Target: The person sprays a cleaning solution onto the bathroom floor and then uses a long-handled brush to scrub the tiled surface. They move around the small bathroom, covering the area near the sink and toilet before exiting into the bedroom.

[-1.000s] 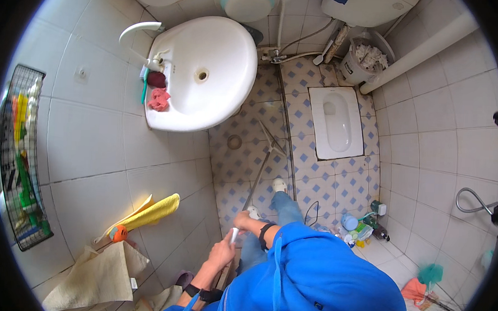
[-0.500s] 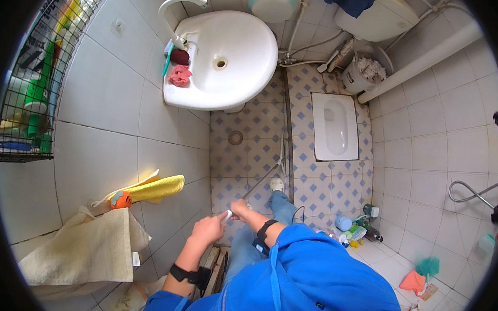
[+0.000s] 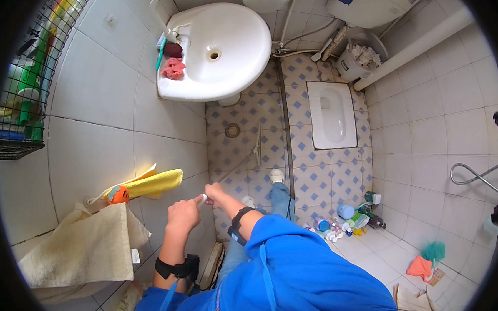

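Observation:
A floor squeegee with a long thin pole (image 3: 236, 170) reaches away from me across the tiles. Its light blade (image 3: 257, 145) lies on the patterned floor, left of the dark strip and close to the round drain (image 3: 232, 130). My left hand (image 3: 184, 212) is closed around the white grip end (image 3: 204, 198) of the pole. Just ahead and to the right, my right hand (image 3: 215, 194) wraps round the pole a little lower down. The pole looks blurred along its length.
The white washbasin (image 3: 236, 77) stands ahead, a squat toilet (image 3: 339, 129) to the right. Yellow cloth (image 3: 158, 184) and a beige towel (image 3: 83, 254) hang at the left wall beside my left arm. Several bottles (image 3: 346, 211) stand on the floor at right. A bin (image 3: 347, 68) sits behind.
Both hands have moved left and a little farther forward with the pole. The blade has swung left, away from the dark strip toward the drain. The whole view has shifted slightly.

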A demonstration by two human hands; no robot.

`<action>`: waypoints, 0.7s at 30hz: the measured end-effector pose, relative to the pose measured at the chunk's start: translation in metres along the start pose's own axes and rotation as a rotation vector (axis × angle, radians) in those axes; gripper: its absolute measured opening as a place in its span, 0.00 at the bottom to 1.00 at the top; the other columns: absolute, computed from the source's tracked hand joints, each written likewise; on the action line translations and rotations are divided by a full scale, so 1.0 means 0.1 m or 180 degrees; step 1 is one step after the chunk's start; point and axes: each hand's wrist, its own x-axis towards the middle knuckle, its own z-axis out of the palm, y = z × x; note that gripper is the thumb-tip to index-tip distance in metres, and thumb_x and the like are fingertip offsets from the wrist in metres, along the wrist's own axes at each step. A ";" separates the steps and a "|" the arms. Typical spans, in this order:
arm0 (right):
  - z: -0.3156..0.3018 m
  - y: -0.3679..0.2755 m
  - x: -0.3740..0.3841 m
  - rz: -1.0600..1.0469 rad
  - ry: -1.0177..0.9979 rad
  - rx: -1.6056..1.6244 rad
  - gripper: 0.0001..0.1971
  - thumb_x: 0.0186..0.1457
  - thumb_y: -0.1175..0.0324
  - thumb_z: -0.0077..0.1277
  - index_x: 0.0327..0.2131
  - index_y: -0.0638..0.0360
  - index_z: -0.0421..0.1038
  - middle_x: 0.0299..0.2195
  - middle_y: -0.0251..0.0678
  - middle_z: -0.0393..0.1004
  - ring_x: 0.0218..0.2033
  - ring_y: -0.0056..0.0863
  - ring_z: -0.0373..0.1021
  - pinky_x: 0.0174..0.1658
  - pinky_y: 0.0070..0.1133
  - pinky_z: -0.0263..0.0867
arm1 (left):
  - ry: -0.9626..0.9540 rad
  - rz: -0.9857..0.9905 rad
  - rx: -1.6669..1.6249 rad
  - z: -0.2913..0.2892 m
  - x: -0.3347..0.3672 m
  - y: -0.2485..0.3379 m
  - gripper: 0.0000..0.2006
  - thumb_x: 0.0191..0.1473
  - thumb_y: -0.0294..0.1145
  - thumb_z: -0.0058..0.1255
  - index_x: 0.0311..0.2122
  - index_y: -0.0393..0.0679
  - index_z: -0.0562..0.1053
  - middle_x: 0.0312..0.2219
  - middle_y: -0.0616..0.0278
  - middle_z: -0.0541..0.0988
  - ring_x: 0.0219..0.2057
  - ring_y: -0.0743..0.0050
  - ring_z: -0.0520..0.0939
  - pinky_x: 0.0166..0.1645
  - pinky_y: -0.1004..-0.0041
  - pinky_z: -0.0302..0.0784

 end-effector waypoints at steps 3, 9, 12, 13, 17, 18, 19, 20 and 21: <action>0.07 -0.01 0.00 -0.0142 -0.0042 0.0088 0.14 0.59 0.66 0.40 0.37 0.71 0.64 0.24 0.45 0.70 0.16 0.31 0.68 0.15 0.25 0.65 | 0.0144 0.0023 0.0033 -0.02 -0.05 -0.01 0.21 0.54 0.36 0.50 0.55 0.63 0.71 0.35 0.52 0.82 0.39 0.52 0.82 0.44 0.56 0.77; 0.17 0.00 -0.03 -0.0542 -0.0251 -0.0229 0.16 0.56 0.68 0.43 0.39 0.76 0.66 0.30 0.45 0.71 0.26 0.34 0.72 0.21 0.32 0.69 | 0.0343 -0.0148 -0.0236 -0.01 -0.23 0.12 0.16 0.56 0.37 0.45 0.50 0.54 0.74 0.33 0.50 0.82 0.35 0.47 0.82 0.41 0.54 0.78; 0.05 0.00 -0.22 -0.0691 -0.0031 -0.1029 0.16 0.58 0.66 0.43 0.36 0.75 0.68 0.29 0.44 0.72 0.26 0.32 0.72 0.24 0.31 0.69 | 0.0060 0.0031 -0.1297 0.01 -0.44 0.07 0.19 0.60 0.44 0.44 0.53 0.51 0.73 0.35 0.47 0.81 0.34 0.52 0.83 0.42 0.57 0.78; -0.05 -0.03 -0.31 -0.0646 -0.0176 -0.0922 0.16 0.58 0.65 0.43 0.36 0.74 0.68 0.28 0.43 0.72 0.25 0.32 0.71 0.25 0.31 0.69 | -0.0254 0.0094 -0.2092 -0.01 -0.52 0.00 0.20 0.60 0.45 0.44 0.54 0.52 0.72 0.37 0.46 0.80 0.35 0.54 0.83 0.44 0.59 0.77; -0.48 -0.36 -0.68 -0.0292 -0.0712 -0.1397 0.13 0.58 0.66 0.43 0.33 0.71 0.69 0.25 0.41 0.71 0.21 0.29 0.68 0.23 0.28 0.66 | -0.0026 0.1667 -0.3036 -0.13 -0.80 -0.24 0.27 0.60 0.50 0.47 0.61 0.52 0.65 0.59 0.49 0.65 0.59 0.57 0.67 0.62 0.61 0.60; -0.55 -0.46 -0.76 -0.0191 -0.0774 -0.1566 0.13 0.58 0.66 0.43 0.32 0.70 0.69 0.24 0.41 0.71 0.20 0.29 0.68 0.21 0.28 0.65 | 0.0085 0.1951 -0.2833 -0.17 -0.85 -0.23 0.28 0.59 0.49 0.49 0.62 0.53 0.64 0.62 0.51 0.61 0.62 0.55 0.62 0.65 0.60 0.55; -0.61 -0.56 -0.83 -0.0176 -0.0791 -0.1860 0.13 0.58 0.67 0.43 0.32 0.70 0.70 0.24 0.41 0.71 0.19 0.28 0.67 0.21 0.27 0.64 | -0.0033 0.2222 -0.2735 -0.20 -0.86 -0.19 0.32 0.56 0.45 0.55 0.64 0.52 0.61 0.66 0.54 0.55 0.65 0.52 0.56 0.67 0.57 0.50; -0.66 -0.64 -0.89 -0.0100 -0.0861 -0.2093 0.13 0.57 0.67 0.44 0.31 0.70 0.70 0.24 0.40 0.71 0.19 0.28 0.67 0.20 0.27 0.63 | 0.0097 0.2296 -0.2966 -0.21 -0.87 -0.08 0.35 0.51 0.40 0.61 0.64 0.51 0.61 0.65 0.53 0.55 0.65 0.52 0.55 0.67 0.56 0.49; -0.69 -0.71 -0.94 -0.0040 -0.0841 -0.2192 0.13 0.58 0.66 0.44 0.31 0.68 0.72 0.24 0.39 0.72 0.19 0.26 0.67 0.20 0.26 0.62 | 0.0477 0.2386 -0.3012 -0.23 -0.85 0.05 0.32 0.51 0.36 0.61 0.61 0.48 0.64 0.63 0.52 0.59 0.64 0.53 0.59 0.66 0.57 0.53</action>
